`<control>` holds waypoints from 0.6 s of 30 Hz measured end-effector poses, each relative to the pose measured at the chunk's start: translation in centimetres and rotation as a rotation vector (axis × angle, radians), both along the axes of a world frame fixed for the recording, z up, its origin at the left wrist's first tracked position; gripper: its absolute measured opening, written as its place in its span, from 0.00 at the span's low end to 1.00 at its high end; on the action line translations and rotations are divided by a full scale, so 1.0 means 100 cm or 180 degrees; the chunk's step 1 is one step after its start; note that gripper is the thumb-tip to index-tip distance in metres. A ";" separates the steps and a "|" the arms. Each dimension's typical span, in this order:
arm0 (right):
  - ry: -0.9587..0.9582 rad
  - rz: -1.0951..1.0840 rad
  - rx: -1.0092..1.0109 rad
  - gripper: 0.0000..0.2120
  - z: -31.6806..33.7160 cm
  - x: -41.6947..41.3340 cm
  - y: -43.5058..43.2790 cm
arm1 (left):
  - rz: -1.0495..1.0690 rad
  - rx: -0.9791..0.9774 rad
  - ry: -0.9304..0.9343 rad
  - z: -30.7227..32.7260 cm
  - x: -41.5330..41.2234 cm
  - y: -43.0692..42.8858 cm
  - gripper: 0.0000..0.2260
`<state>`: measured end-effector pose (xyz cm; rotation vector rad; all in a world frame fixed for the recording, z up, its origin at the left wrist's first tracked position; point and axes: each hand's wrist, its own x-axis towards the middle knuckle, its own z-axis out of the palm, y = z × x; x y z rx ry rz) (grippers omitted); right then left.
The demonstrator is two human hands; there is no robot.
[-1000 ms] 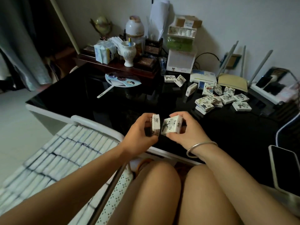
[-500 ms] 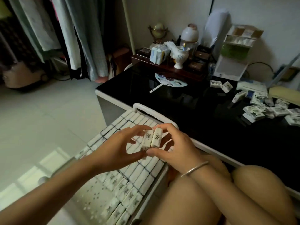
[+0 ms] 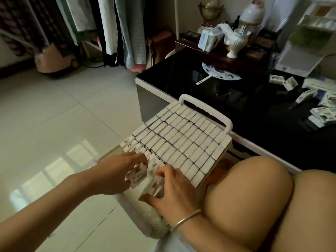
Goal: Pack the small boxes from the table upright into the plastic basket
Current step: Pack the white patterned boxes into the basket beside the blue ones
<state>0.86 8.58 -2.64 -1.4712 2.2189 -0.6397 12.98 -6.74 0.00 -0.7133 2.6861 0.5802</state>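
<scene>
Head view: pinching a small box point(image 3: 138, 176) in the left grip point(image 3: 118, 173) and, seemingly, a second box point(image 3: 152, 187) in the right grip point(image 3: 174, 193), over the near corner of the plastic basket point(image 3: 205, 110). Mostly packed upright beyond the grips; loose boxes point(image 3: 323, 113) yet to fetch, far right on the surface point(image 3: 236, 99).

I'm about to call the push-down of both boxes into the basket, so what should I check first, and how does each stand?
1. Left hand grips a box: ok.
2. Right hand grips a second box: ok.
3. Both boxes are over the near left corner of the basket: ok.
4. Free slot beneath them: cannot tell, the hands hide it.
5. Packed rows stand upright and tight: ok.
6. Table emptied: not ok, loose boxes lie at its right.
</scene>
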 end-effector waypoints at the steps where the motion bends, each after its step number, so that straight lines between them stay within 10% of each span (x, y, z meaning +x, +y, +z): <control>1: 0.0186 -0.0007 0.0044 0.31 -0.004 0.003 -0.002 | -0.0019 0.0012 -0.0104 -0.004 -0.001 0.002 0.23; 6: 0.1072 -0.0319 -0.0178 0.34 -0.034 0.012 -0.011 | -0.0189 0.0222 -0.0446 -0.014 -0.019 0.009 0.25; 18: 0.1063 -0.0247 -0.0296 0.39 -0.047 0.005 -0.010 | 0.1101 0.1739 -0.0880 -0.024 -0.036 0.006 0.18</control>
